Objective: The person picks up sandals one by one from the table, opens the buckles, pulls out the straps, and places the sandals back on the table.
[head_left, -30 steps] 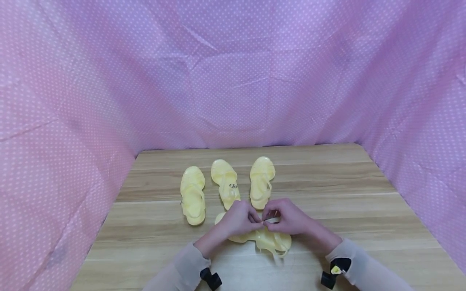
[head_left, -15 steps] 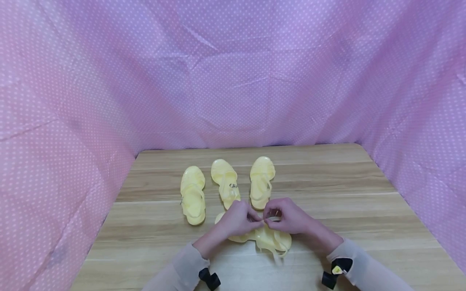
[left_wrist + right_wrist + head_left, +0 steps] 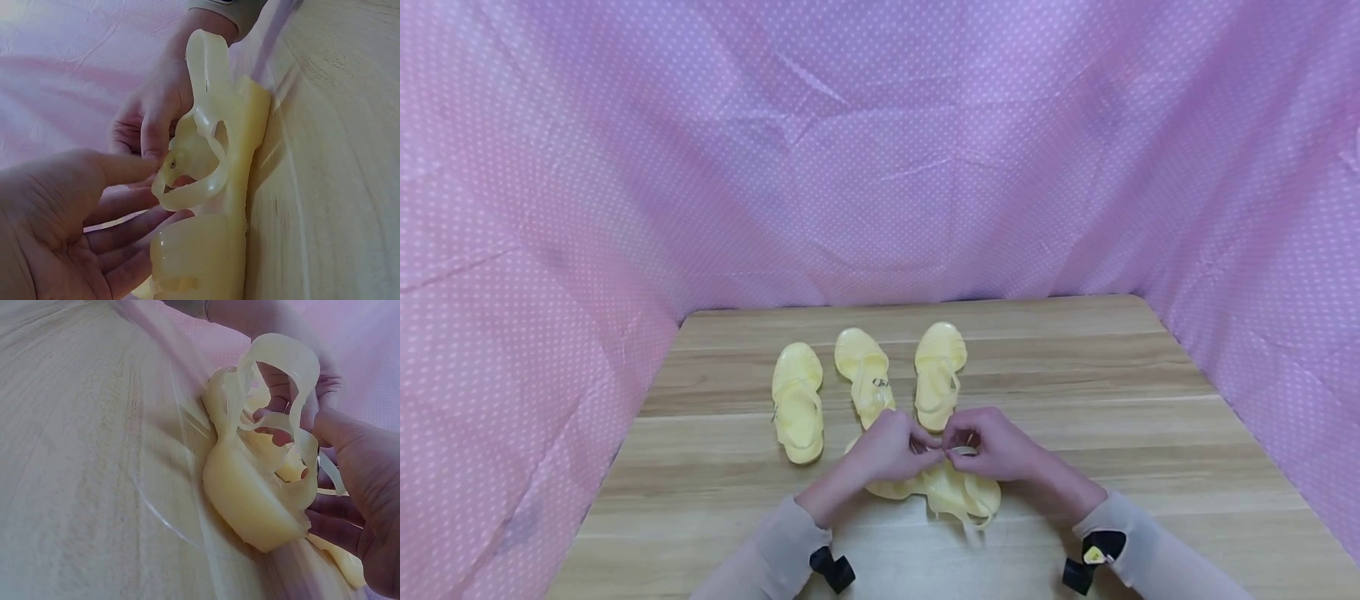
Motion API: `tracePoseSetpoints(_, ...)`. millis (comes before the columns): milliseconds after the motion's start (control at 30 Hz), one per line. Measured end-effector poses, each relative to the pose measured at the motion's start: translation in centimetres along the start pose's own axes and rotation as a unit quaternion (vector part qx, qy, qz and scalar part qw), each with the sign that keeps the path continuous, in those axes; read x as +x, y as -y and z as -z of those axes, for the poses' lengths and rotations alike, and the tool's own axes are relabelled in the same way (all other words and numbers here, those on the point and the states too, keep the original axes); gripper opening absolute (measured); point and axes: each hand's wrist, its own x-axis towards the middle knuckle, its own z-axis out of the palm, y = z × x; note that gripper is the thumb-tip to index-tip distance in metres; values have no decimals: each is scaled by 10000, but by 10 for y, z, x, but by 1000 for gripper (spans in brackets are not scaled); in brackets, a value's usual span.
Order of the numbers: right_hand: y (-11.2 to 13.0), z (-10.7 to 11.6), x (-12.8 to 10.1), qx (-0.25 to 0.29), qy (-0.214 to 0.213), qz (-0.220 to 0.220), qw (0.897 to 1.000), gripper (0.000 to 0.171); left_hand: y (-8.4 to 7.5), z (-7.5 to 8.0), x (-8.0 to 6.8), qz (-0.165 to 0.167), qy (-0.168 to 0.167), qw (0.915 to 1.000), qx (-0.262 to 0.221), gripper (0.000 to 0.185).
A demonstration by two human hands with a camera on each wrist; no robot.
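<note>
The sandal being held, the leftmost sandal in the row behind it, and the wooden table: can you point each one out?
held sandal (image 3: 958, 493), head view, on its sole near the heel end.
leftmost sandal (image 3: 797, 406), head view, on the middle of its footbed.
wooden table (image 3: 1097, 375), head view, on a bare stretch right of the sandals.

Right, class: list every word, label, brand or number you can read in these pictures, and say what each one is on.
None can be read.
Middle sandal: a small dark mark on its strap, too blurred to read.
Right wrist band: a yellow tag, too small to read.
The held sandal, between both hands, shows no text.
</note>
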Motion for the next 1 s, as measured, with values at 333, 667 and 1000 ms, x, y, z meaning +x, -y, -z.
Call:
tracePoseSetpoints(333, -3, 3, 0, -121, 235, -53, 9996, 23, 3, 2, -3, -142, 159, 9996, 166, 8)
tracePoseSetpoints(667, 0, 3, 1, -90, 168, 64, 9998, 19, -1, 4, -2, -75, 30, 9998, 203, 12)
tracePoseSetpoints(1000, 1, 4, 0, -60, 246, -107, 9996, 21, -3, 3, -3, -79, 55, 9996, 257, 7)
